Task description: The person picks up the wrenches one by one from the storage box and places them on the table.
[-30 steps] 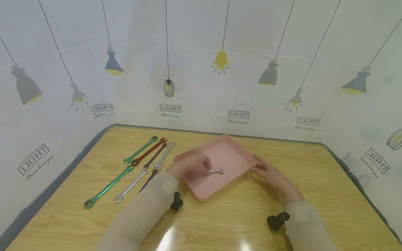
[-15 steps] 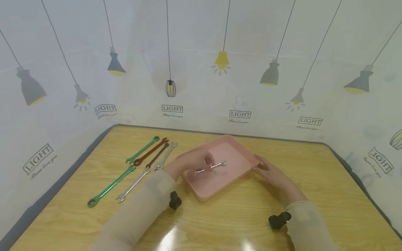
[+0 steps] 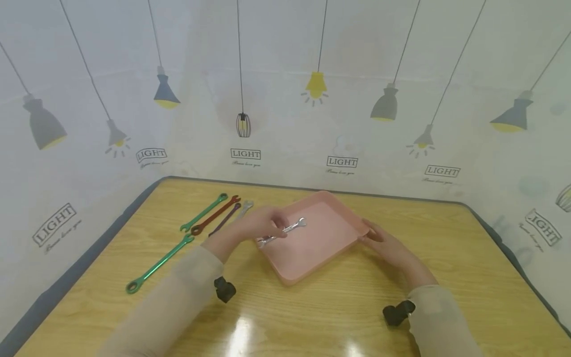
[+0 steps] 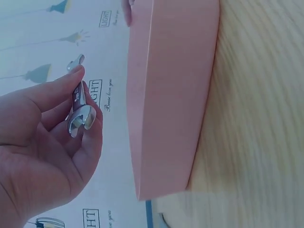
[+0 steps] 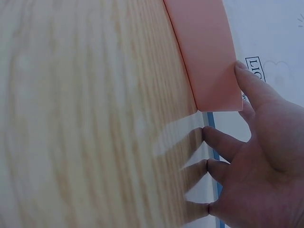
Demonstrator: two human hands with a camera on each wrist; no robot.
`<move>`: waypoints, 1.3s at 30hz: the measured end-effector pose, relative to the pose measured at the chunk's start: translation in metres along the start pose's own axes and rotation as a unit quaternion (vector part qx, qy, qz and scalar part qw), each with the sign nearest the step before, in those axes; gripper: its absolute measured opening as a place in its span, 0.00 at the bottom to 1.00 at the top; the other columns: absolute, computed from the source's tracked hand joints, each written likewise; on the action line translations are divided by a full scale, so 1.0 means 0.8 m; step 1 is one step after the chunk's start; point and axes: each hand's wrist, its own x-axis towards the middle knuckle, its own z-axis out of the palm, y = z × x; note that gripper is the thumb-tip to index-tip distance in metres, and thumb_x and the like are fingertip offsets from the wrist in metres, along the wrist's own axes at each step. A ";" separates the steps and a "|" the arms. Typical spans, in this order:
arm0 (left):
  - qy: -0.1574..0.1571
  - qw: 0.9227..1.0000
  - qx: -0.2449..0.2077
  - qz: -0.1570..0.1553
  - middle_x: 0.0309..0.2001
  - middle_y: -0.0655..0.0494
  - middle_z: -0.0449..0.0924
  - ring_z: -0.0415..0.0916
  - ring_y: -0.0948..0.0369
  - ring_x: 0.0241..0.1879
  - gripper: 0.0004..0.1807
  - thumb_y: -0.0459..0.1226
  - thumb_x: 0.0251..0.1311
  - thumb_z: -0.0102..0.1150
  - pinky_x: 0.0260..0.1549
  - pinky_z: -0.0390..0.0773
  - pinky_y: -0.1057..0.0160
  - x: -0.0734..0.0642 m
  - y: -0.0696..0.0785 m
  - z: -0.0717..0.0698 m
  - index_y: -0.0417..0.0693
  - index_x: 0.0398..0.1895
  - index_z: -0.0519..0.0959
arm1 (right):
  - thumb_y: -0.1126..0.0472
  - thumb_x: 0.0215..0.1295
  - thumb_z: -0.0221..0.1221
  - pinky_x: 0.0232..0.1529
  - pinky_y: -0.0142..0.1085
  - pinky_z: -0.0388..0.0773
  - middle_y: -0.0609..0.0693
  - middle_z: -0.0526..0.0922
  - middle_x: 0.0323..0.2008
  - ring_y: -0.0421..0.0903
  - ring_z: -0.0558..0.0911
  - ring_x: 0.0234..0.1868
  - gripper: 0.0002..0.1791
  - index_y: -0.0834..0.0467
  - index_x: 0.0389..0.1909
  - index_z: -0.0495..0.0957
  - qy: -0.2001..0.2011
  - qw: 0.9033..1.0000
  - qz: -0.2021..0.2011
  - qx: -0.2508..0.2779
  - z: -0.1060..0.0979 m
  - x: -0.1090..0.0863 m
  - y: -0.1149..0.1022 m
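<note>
My left hand (image 3: 265,224) pinches a small silver wrench (image 3: 295,225) in mid-air over the left part of a pink tray (image 3: 327,235). In the left wrist view the wrench (image 4: 79,99) lies between thumb and fingers, one open jaw end facing the camera, beside the tray's wall (image 4: 173,95). At the tray's right corner my right hand (image 3: 388,248) holds on, thumb and forefinger on either side. The right wrist view has the thumb of that hand (image 5: 280,137) on the tray's rim (image 5: 209,57), while the other fingertips rest on the table.
Left of the tray lie a green wrench (image 3: 203,213), a red wrench (image 3: 216,215), a purple wrench (image 3: 225,219) and a silver wrench (image 3: 246,207), partly behind my left arm. Another green wrench (image 3: 159,264) is nearer. A lamp-print curtain (image 3: 285,124) surrounds the wooden table (image 3: 339,317).
My left hand has lifted the silver wrench and moved left with it, from over the tray's middle to its left side. The left forearm now covers wrenches that showed before. My right hand stays put.
</note>
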 end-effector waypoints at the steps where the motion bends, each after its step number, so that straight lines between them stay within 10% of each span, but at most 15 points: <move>1: 0.004 1.000 -0.008 -0.001 0.35 0.55 0.80 0.76 0.59 0.31 0.08 0.34 0.58 0.67 0.29 0.78 0.63 -0.003 -0.002 -0.003 0.44 0.40 0.81 | 0.41 0.72 0.50 0.65 0.68 0.43 0.69 0.57 0.70 0.70 0.51 0.71 0.42 0.53 0.78 0.43 0.000 1.000 0.000 -0.001 0.000 0.000 -0.001; 19: 0.066 0.997 0.029 -0.019 0.36 0.55 0.79 0.75 0.58 0.34 0.11 0.34 0.59 0.65 0.31 0.78 0.60 -0.101 -0.076 -0.049 0.42 0.44 0.82 | 0.42 0.72 0.50 0.66 0.67 0.44 0.69 0.55 0.71 0.70 0.51 0.71 0.41 0.54 0.77 0.45 -0.003 1.000 -0.003 0.003 0.005 0.003 0.004; 39: 0.100 0.989 0.033 -0.107 0.41 0.43 0.81 0.74 0.58 0.27 0.15 0.33 0.61 0.62 0.25 0.77 0.60 -0.182 -0.150 -0.110 0.30 0.48 0.78 | 0.42 0.72 0.51 0.65 0.68 0.44 0.70 0.57 0.70 0.71 0.52 0.70 0.42 0.54 0.78 0.44 0.004 1.000 -0.016 0.010 0.003 0.007 0.010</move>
